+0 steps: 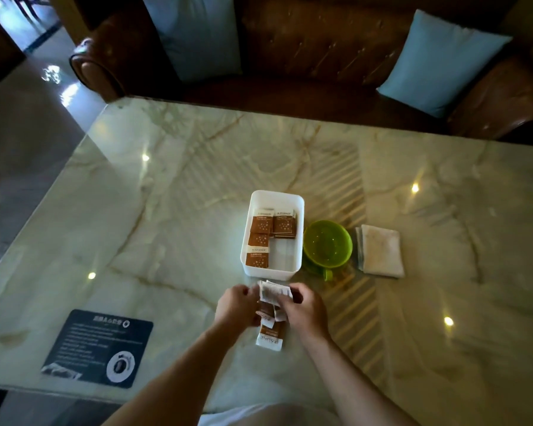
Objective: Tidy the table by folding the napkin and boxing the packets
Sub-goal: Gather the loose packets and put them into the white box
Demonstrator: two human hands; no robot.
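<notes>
The marble table [197, 186] carried a white box [299, 238] containing brown packets [260, 224]; a folded napkin [380, 251] lay right of a green cup [327, 248]. Left hand [235, 305] and right hand [303, 309] pinched loose packets [273, 294] just before the box.

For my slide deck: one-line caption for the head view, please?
Both hands gather packets before the white box, folded napkin beside the green bowl.
</notes>
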